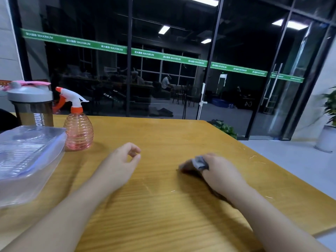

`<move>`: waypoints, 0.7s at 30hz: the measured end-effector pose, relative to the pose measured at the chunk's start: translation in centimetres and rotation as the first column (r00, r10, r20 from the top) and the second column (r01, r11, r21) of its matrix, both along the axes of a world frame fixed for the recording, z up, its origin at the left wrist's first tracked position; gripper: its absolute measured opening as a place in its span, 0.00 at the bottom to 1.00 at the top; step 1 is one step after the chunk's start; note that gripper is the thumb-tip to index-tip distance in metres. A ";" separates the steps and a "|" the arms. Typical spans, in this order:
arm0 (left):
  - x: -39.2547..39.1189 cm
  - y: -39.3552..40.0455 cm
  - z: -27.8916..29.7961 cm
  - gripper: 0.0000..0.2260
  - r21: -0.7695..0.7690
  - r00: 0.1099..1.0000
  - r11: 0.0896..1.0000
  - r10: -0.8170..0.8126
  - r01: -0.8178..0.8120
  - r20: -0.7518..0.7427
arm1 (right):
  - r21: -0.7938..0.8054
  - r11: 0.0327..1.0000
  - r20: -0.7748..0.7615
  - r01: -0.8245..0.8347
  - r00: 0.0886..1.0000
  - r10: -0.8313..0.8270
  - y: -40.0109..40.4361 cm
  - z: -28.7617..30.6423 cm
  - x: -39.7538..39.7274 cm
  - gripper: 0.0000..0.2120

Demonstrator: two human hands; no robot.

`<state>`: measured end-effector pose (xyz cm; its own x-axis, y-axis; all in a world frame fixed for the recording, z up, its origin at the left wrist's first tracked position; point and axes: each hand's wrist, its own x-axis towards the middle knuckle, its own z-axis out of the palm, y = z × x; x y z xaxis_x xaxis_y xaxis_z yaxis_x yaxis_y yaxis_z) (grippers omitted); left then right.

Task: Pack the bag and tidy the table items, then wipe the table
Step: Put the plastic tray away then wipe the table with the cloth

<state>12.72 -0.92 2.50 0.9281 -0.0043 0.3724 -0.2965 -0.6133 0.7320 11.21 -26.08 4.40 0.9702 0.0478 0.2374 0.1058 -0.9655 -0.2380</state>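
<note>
Yellow wood is being wiped: the table (163,206) is being rubbed with a small grey cloth (200,161), which is being held bunched up in the right hand (220,171) and pressed down on the top. The cloth looks blurry. The left hand (121,160) is being kept just over the wood, holding nothing, with its fingers loosely curled and the thumb and first finger nearly touching. On the left side, a pink spray bottle (79,130), a clear plastic box (27,157) with its lid on and a big shaker cup (31,104) are being left close together. No bag is being shown. The wiping step seems to be in hand. Next, the cloth probably needs to be pushed across the rest of the top, and the spray bottle may be needed.
</note>
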 end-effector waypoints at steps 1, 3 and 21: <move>-0.1 0.0 -0.4 0.05 0.031 1.000 0.999 -0.019 0.019 -0.001 | -0.019 1.000 -0.062 0.002 0.998 -0.003 0.1 -0.6 0.2 0.04; -0.2 0.2 -0.8 0.04 0.071 0.998 0.996 -0.061 0.061 0.000 | 0.055 0.998 -0.151 -0.005 0.988 0.013 0.1 -1.1 0.4 0.05; 1.1 3.2 -1.0 0.07 0.011 0.992 0.992 0.123 -0.124 0.033 | 0.053 0.999 -0.305 0.013 0.952 0.004 6.8 -4.8 2.6 0.29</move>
<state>13.85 2.24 1.53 0.9095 0.1045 0.4024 -0.2408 -0.6565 0.7149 13.86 -19.28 -0.40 0.9970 0.0387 -0.0677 0.0159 -0.9507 -0.3097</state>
